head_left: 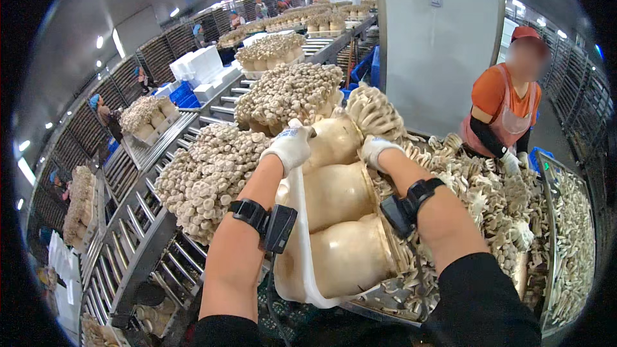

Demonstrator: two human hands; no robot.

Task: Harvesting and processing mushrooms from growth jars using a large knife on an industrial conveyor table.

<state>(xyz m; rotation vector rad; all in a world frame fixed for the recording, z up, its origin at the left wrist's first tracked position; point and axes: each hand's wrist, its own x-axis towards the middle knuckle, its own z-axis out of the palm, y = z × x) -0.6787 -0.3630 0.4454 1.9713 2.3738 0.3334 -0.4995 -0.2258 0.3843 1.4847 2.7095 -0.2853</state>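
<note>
A white plastic tray (301, 231) is tipped on its side in front of me. Several plump, pale-brown cultivation bottles (340, 196) lie in it with their mouths to the right. My left hand (289, 148), in a white glove, is closed round the tray's upper rim. My right hand (379, 152), gloved too, is closed at the base of a mushroom cluster (375, 114) beside the farthest bottle's mouth; its fingertips are partly hidden. Left of the tray stand two dense clumps of small-capped mushrooms, a nearer clump (209, 177) and a farther clump (289, 96).
Loose mushrooms (463, 180) are heaped on the table at right. A co-worker (504, 106) in orange handles mushrooms beside a tray of picked mushrooms (571, 238). A roller conveyor (128, 218) runs along the left with more loaded trays. White foam boxes (199, 67) and a grey pillar (440, 45) stand beyond.
</note>
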